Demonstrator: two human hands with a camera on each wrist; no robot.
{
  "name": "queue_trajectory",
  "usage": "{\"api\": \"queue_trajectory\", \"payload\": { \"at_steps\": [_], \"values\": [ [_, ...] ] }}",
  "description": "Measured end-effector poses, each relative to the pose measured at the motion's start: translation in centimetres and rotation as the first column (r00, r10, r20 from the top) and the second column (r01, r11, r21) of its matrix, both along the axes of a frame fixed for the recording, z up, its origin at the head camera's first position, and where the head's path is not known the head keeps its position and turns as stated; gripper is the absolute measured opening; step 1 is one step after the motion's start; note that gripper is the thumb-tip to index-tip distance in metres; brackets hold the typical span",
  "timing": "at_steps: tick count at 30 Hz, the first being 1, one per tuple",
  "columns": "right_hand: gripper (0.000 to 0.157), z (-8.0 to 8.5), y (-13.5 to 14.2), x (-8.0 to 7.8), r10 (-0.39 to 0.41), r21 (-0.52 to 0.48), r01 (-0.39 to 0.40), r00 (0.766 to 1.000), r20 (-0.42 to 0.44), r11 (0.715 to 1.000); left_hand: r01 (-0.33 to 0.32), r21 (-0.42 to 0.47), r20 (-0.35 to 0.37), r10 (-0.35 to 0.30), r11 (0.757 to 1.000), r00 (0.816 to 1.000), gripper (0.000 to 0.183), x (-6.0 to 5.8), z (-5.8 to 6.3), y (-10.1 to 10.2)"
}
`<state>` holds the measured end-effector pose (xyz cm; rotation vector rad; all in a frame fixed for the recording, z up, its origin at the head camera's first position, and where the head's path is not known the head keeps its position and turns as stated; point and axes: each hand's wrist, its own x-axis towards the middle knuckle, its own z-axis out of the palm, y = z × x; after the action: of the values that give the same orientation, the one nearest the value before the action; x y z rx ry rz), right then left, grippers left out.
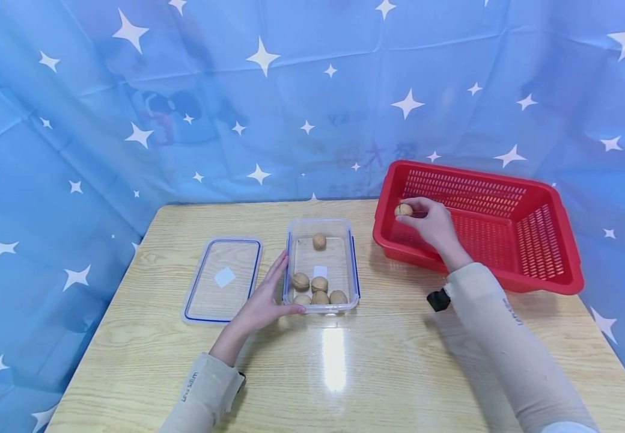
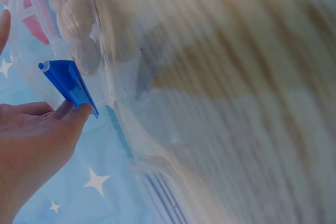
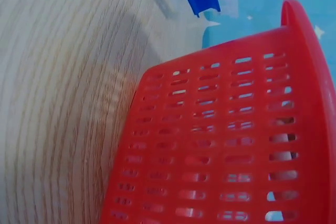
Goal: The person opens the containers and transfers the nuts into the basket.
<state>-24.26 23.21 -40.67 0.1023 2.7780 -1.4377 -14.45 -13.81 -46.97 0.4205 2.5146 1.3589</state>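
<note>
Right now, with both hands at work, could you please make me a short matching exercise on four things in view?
Column one
1. Left hand
2. Right hand
3. Lid
4. Basket

Column two
A. Red, with slotted sides
B. Touching the clear container
C. Lying on the table, left of the container
D. Pinching a walnut

Pairs: 1-B, 2-D, 3-C, 4-A

The wooden table [image 1: 388, 367] carries a lid [image 1: 223, 280], box [image 1: 320, 227] and red basket [image 1: 480, 234].
</note>
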Motion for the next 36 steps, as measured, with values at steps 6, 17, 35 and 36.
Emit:
{"api": "queue_trajectory", "payload": {
  "at_steps": [6,17,35,36],
  "values": [
    [0.056,0.0,0.5,-0.3,-0.013,-0.016,0.014,0.999,0.040,1.000,-0.005,-0.002,0.000,0.005,1.000,1.000,0.117,0.0,0.0,0.0],
    [0.053,-0.3,1.6,-0.5,0.080,-0.025,-0.078,0.993,0.091,0.997,-0.005,0.005,-0.012,0.005,1.000,1.000,0.117,-0.1,-0.3,0.0],
    [0.055,-2.0,3.6,-1.6,0.346,-0.102,-0.331,0.886,0.308,0.938,-0.014,0.003,0.007,0.014,1.000,1.000,0.115,0.3,0.3,0.2],
    [0.054,-2.1,3.6,-1.7,0.358,-0.105,-0.342,0.882,0.306,0.934,-0.014,0.003,0.007,0.014,1.000,1.000,0.115,0.3,0.3,0.2]
  ]
}}
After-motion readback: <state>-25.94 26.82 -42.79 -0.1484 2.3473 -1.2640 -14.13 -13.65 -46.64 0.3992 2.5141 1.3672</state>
